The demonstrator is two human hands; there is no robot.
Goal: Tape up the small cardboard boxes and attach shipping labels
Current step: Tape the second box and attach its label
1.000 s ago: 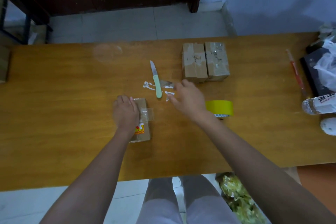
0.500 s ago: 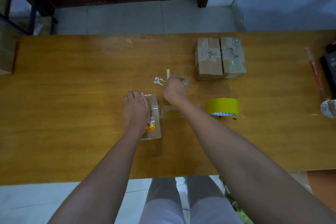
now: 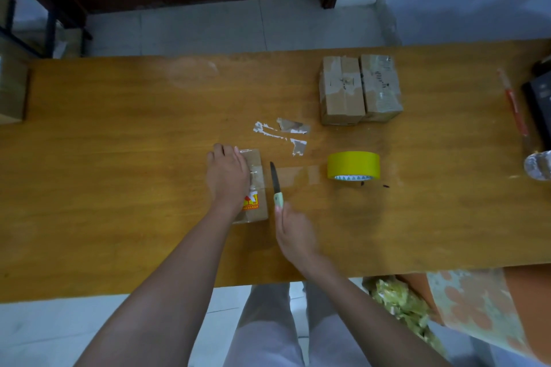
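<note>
My left hand (image 3: 228, 177) lies flat on the small cardboard box (image 3: 255, 188) on the table (image 3: 119, 188), fingers straight, pressing it down. My right hand (image 3: 293, 232) grips the green handle of the knife (image 3: 275, 185), blade pointing away from me, just right of the box. A clear tape strip (image 3: 295, 177) runs from the box top toward the yellow tape roll (image 3: 353, 165); the blade looks to be at the strip, though I can't tell if it touches. Two taped boxes (image 3: 359, 89) sit side by side farther back. Torn paper scraps (image 3: 283, 134) lie between them and my box.
</note>
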